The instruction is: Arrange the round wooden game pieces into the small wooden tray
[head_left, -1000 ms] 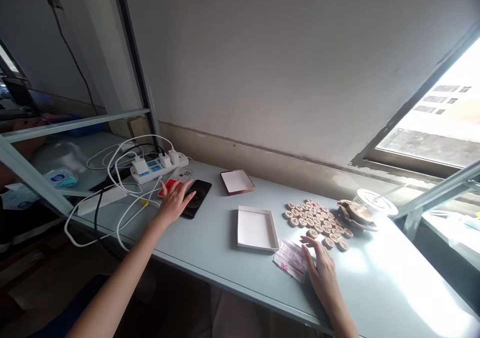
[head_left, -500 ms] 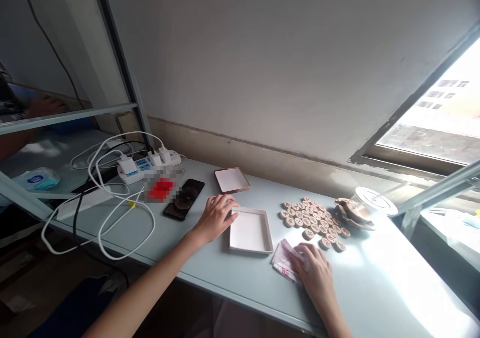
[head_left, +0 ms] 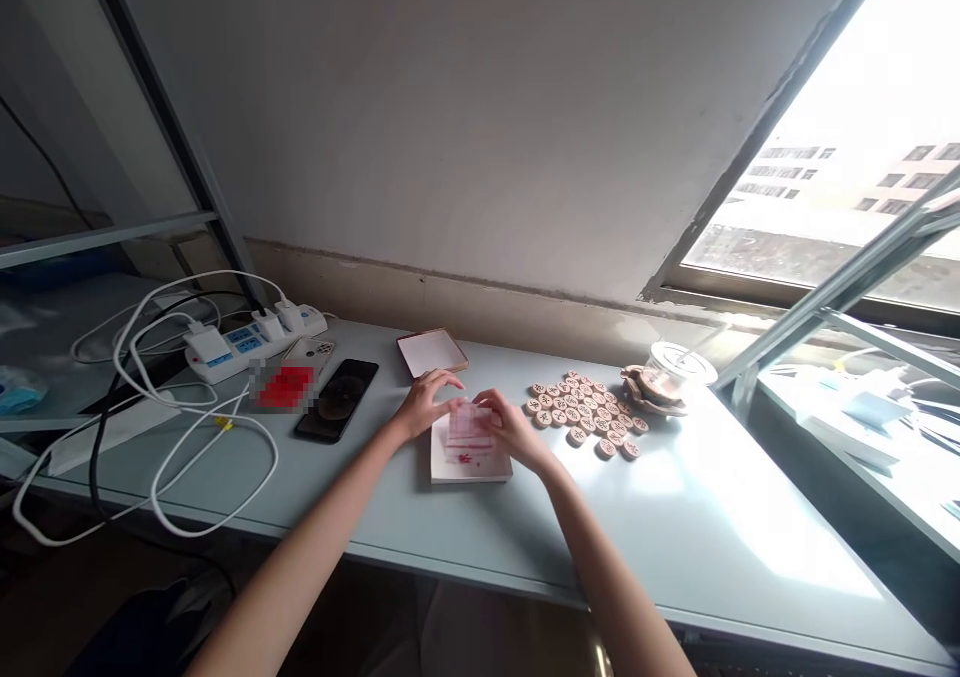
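Over a shallow white cardboard box [head_left: 471, 478], a crumpled, translucent plastic packet with red print [head_left: 469, 439] lies within the rim's outline; whether it rests on the bottom is unclear. Fingers of the right hand [head_left: 514, 431] grasp its right edge; those of the left hand [head_left: 429, 405] curl at the upper left corner, their grip impossible to tell. Half a second ago the packet was on the pale blue-grey worktop [head_left: 675, 537], right of the box; its transfer now looks nearly made. Behind sits a red-brown-rimmed box lid [head_left: 430, 355]; round wooden pieces with inked characters [head_left: 583, 413] cluster right, a black phone [head_left: 337, 401] left.
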A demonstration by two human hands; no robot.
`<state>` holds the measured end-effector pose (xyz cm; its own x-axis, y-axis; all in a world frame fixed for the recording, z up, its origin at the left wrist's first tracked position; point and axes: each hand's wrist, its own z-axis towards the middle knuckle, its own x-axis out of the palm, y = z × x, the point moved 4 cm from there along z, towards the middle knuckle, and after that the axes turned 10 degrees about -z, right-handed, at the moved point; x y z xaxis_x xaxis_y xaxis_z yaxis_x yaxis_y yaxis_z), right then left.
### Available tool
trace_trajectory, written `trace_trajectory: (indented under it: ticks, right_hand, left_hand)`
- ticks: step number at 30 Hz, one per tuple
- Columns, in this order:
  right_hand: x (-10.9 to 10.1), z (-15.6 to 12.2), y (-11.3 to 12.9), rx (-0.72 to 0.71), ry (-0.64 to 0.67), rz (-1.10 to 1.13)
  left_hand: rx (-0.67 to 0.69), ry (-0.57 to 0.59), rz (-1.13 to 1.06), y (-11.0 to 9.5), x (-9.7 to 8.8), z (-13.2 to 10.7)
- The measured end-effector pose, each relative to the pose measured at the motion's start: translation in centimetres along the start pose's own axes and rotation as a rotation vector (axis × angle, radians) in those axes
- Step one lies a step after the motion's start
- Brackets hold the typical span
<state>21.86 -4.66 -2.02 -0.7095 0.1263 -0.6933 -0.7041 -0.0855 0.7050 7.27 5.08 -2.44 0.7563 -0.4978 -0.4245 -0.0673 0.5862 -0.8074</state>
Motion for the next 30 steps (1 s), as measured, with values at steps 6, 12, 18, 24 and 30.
trace_trajectory:
  ticks: [6,12,18,24,30]
  right_hand:
    - [1.6,-0.8,-0.3,-0.042,-0.045,-0.382]
    - [1.3,-1.0,-0.2,-0.079,-0.021,-0.496]
    - [1.1,-1.3,0.4,-0.097,-0.108,-0.686]
    - [-2.7,-1.6,-0.4,0.079,-0.344,-0.775]
    - [-5.0,-2.2,-3.9,0.32,-0.308,-0.974]
  left_hand:
    - [-0.104,0.196,0.108,0.5,1.0,-1.4]
    - [-0.195,0.254,0.058,0.5,1.2,-1.3]
    - [-0.156,0.241,0.067,0.7,1.5,-1.2]
    - [-0.172,0.172,0.024,1.2,1.4,-1.2]
    - [-0.107,0.004,0.235,1.9,-0.5,-0.7]
